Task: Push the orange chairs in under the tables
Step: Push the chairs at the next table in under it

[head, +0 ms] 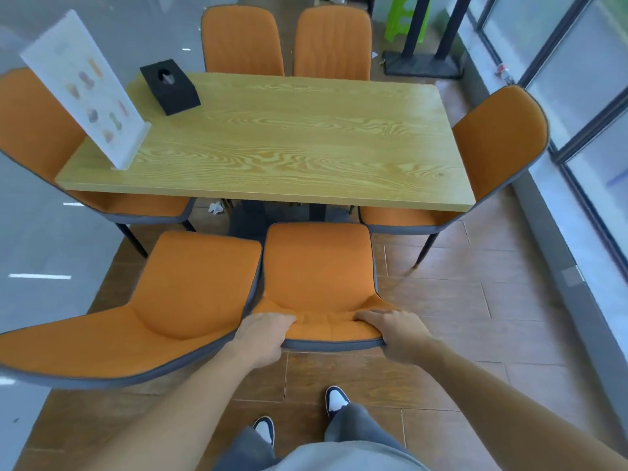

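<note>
An orange chair (319, 266) with grey trim stands right in front of me, its seat facing the wooden table (278, 141) and its front edge near the table's near edge. My left hand (263, 336) and my right hand (396, 331) both grip the top of its backrest. A second orange chair (170, 300) stands beside it on the left, touching it and pulled out from the table. Two orange chairs (243, 40) (333, 42) stand at the far side. One chair (37, 130) sits at the left end and one (492, 147) at the right end.
A black tissue box (170, 86) and a white menu stand (88, 90) sit on the table's left part. Glass windows (577, 96) run along the right. A black post base (423, 64) and a green stool (406, 18) stand beyond. Crumpled paper (214, 208) lies under the table.
</note>
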